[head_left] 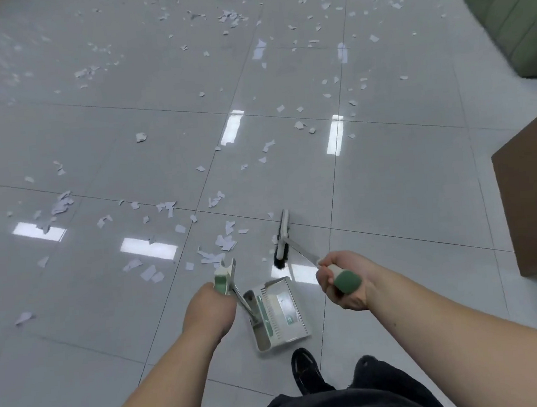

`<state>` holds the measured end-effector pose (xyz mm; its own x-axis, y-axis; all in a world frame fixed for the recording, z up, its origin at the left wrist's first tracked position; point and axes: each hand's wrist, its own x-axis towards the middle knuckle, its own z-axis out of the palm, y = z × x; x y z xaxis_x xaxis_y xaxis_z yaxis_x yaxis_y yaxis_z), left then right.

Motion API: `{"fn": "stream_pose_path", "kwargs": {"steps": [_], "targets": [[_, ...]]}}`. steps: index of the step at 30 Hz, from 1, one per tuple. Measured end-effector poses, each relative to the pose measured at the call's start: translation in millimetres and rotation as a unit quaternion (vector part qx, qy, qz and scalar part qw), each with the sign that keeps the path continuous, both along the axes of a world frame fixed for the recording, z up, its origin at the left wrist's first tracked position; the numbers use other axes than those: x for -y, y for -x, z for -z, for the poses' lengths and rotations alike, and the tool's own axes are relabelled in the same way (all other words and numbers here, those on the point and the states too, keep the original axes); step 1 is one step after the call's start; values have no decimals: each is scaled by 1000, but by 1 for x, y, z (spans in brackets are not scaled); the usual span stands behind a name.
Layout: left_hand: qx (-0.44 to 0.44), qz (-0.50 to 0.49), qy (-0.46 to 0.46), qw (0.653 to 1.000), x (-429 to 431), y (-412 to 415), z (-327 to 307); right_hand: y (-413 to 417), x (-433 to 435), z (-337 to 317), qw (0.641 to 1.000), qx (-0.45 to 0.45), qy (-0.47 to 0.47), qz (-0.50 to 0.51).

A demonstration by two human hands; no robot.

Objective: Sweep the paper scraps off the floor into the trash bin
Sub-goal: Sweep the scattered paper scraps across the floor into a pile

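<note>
**Broom and dustpan in hand, scraps all over the floor**

The right grip (340,281) is curled round the green end of the broom handle, and the broom head (281,241) stands bristles-down on the floor (404,186) at lower centre. The left grip (209,307) is wrapped round the top of the dustpan's long handle, with the dustpan (279,311) on the tiles just below, near a black shoe (304,370). The paper scraps (225,242) lie scattered from mid-frame to the upper edge, the nearest cluster just left of the broom head. The best approach is probably to pull the far scraps into that cluster with short, low strokes so the light paper doesn't flutter, set the pan's lip flat on the tile, then sweep in. No trash bin is in view.
</note>
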<state>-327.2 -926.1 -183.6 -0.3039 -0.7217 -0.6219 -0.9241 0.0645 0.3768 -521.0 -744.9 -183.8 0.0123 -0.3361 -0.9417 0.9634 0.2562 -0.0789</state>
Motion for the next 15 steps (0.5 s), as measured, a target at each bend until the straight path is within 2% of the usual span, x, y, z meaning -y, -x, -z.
{"fn": "stream_pose_path", "kwargs": {"steps": [3,7,11,15], "targets": [[-1,-34,3,999,9,-15,2,13,28,14,1000,13,17,-7],[-10,-76,4,997,18,-17,1,26,44,17,999,-21,9,-49],[-17,-82,2,997,23,5,-1,56,36,3,989,-111,-26,-98],[-4,-59,24,998,32,38,-3,97,36,-7,960,-187,-64,-199]]}}
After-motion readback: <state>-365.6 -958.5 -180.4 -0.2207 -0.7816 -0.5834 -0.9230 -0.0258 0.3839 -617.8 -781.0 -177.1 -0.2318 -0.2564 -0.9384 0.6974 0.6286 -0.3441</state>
